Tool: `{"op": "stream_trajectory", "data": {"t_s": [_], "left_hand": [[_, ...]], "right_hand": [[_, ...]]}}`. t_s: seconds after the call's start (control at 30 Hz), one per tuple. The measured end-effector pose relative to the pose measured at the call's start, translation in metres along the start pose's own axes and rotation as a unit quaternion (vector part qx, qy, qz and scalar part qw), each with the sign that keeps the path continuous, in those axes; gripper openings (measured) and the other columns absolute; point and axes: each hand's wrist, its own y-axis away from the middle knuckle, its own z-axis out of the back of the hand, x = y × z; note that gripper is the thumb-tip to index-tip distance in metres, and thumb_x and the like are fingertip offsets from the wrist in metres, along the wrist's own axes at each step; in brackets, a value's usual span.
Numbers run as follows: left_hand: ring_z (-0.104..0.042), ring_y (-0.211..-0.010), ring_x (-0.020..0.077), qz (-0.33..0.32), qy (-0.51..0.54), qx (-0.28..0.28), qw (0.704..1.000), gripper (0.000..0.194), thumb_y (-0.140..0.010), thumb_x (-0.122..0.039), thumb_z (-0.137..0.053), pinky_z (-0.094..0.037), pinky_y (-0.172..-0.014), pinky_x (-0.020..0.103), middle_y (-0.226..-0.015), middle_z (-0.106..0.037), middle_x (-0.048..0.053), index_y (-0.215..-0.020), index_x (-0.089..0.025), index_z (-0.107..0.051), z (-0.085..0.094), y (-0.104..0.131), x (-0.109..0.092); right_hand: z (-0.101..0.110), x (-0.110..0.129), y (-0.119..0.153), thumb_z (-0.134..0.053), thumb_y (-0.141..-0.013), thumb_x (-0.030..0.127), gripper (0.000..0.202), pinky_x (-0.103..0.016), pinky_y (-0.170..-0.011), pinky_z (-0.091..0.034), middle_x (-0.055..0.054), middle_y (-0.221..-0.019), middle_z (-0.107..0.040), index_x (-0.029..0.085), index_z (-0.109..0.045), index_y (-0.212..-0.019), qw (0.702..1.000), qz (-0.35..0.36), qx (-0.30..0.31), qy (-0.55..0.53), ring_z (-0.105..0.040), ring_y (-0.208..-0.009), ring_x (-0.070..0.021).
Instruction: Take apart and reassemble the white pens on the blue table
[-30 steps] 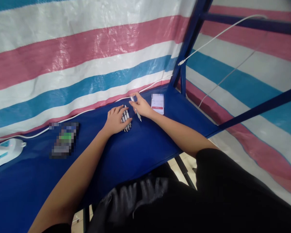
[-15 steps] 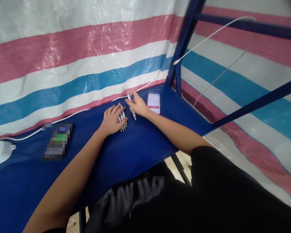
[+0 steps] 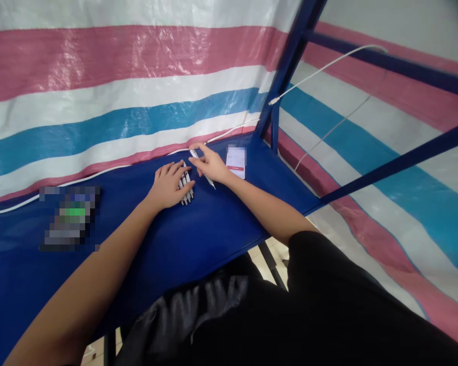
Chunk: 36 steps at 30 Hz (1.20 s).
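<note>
Several white pens [image 3: 185,189] lie side by side on the blue table [image 3: 198,229]. Over their left side rests my left hand [image 3: 169,184], its fingers bent round the bundle and its thumb across the pens. My right hand [image 3: 210,165], just to the right, pinches a single white pen [image 3: 194,154] between thumb and fingers. That pen slants, with its tip pointing down and to the right, toward me. Part of its barrel is hidden by the hand.
A phone with a lit screen [image 3: 235,161] lies right of my right hand. A blurred dark device [image 3: 70,218] is at the left. A white cable [image 3: 87,177] runs along the striped sheet. Blue frame bars [image 3: 397,162] stand at the right.
The camera view has shifted, so the table and hands sit further left. The pen in my right hand has tilted more, its tip now further right of the bundle. My left hand stays on the pens.
</note>
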Motion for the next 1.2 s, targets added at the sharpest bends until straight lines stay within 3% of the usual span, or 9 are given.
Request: {"op": "stream_trajectory", "data": {"t_s": [0.27, 0.37, 0.5, 0.67, 0.77, 0.87, 0.97, 1.1, 1.2], "left_hand": [[-0.045, -0.165, 0.0439, 0.018, 0.028, -0.044, 0.998, 0.059, -0.107, -0.064, -0.054, -0.022, -0.139, 0.073, -0.175, -0.058, 0.016, -0.152, -0.029, -0.069, 0.001, 0.002, -0.010], [-0.049, -0.161, 0.0447, 0.108, 0.023, -0.129, 0.986, 0.047, -0.109, -0.060, -0.054, -0.011, -0.139, 0.082, -0.164, -0.066, 0.016, -0.142, -0.032, -0.071, 0.008, 0.002, -0.014], [-0.044, -0.157, 0.0586, 0.233, -0.009, -0.214, 0.949, 0.051, -0.101, -0.066, -0.067, -0.014, -0.128, 0.097, -0.159, -0.062, 0.024, -0.135, -0.028, -0.070, 0.037, 0.013, 0.004], [-0.029, -0.159, 0.0740, 0.373, -0.041, -0.161, 0.913, 0.066, -0.094, -0.070, -0.076, -0.014, -0.112, 0.109, -0.169, -0.047, 0.034, -0.133, -0.017, -0.065, 0.089, 0.046, 0.043], [-0.028, -0.164, 0.0708, 0.427, -0.054, -0.109, 0.896, 0.068, -0.099, -0.064, -0.072, -0.027, -0.117, 0.103, -0.172, -0.043, 0.037, -0.141, -0.012, -0.061, 0.103, 0.050, 0.054], [-0.051, -0.158, 0.0508, 0.374, -0.031, -0.155, 0.914, 0.047, -0.101, -0.041, -0.072, -0.043, -0.129, 0.078, -0.159, -0.057, 0.027, -0.138, -0.013, -0.065, 0.105, 0.042, 0.057], [-0.069, -0.133, 0.0358, 0.303, 0.019, -0.235, 0.924, 0.032, -0.102, -0.031, -0.070, -0.054, -0.123, 0.060, -0.143, -0.064, 0.017, -0.129, -0.015, -0.070, 0.104, 0.036, 0.061], [-0.064, -0.135, 0.0387, 0.260, 0.017, -0.269, 0.927, 0.024, -0.102, -0.033, -0.069, -0.047, -0.125, 0.065, -0.134, -0.064, 0.016, -0.119, -0.017, -0.073, 0.091, 0.038, 0.061], [-0.061, -0.135, 0.0396, 0.231, 0.014, -0.249, 0.940, 0.022, -0.102, -0.035, -0.065, -0.043, -0.126, 0.064, -0.126, -0.067, 0.017, -0.115, -0.019, -0.073, 0.070, 0.036, 0.046]], "right_hand": [[-0.005, 0.000, 0.001, -0.066, -0.107, 0.023, 0.023, -0.020, -0.054, -0.046, 0.010, -0.063, -0.061, 0.025, -0.054, -0.126, 1.000, -0.020, 0.003, -0.023, -0.061, -0.055, -0.0136], [-0.004, 0.000, 0.001, -0.065, -0.106, 0.021, 0.028, -0.021, -0.042, -0.040, 0.010, -0.067, -0.066, 0.025, -0.051, -0.130, 0.997, -0.055, -0.001, -0.050, -0.054, -0.043, -0.0122], [-0.001, 0.001, 0.002, -0.065, -0.105, 0.019, 0.028, -0.022, -0.030, -0.033, 0.011, -0.069, -0.067, 0.027, -0.050, -0.127, 0.994, -0.080, 0.004, -0.078, -0.044, -0.033, -0.0098], [-0.003, 0.011, 0.004, -0.065, -0.107, 0.020, 0.020, -0.022, -0.027, -0.032, 0.008, -0.071, -0.066, 0.028, -0.047, -0.113, 0.991, -0.095, -0.005, -0.099, -0.042, -0.033, -0.0088], [-0.011, 0.015, 0.004, -0.069, -0.108, 0.021, 0.024, -0.023, -0.028, -0.038, 0.009, -0.071, -0.067, 0.028, -0.046, -0.115, 0.989, -0.099, -0.009, -0.113, -0.045, -0.033, -0.0095], [-0.018, 0.013, 0.003, -0.072, -0.107, 0.019, 0.026, -0.022, -0.029, -0.041, 0.010, -0.069, -0.066, 0.027, -0.048, -0.115, 0.988, -0.092, -0.006, -0.122, -0.047, -0.034, -0.0096], [-0.021, 0.008, 0.000, -0.073, -0.107, 0.019, 0.026, -0.021, -0.030, -0.041, 0.011, -0.067, -0.066, 0.027, -0.049, -0.113, 0.987, -0.088, -0.020, -0.131, -0.047, -0.034, -0.0092], [-0.021, 0.004, -0.002, -0.075, -0.107, 0.021, 0.025, -0.021, -0.032, -0.042, 0.010, -0.067, -0.066, 0.027, -0.051, -0.113, 0.986, -0.092, -0.026, -0.133, -0.048, -0.036, -0.0099], [-0.020, 0.004, -0.002, -0.074, -0.107, 0.022, 0.021, -0.020, -0.033, -0.039, 0.009, -0.067, -0.068, 0.026, -0.054, -0.113, 0.989, -0.089, -0.023, -0.111, -0.047, -0.037, -0.0097]]}}
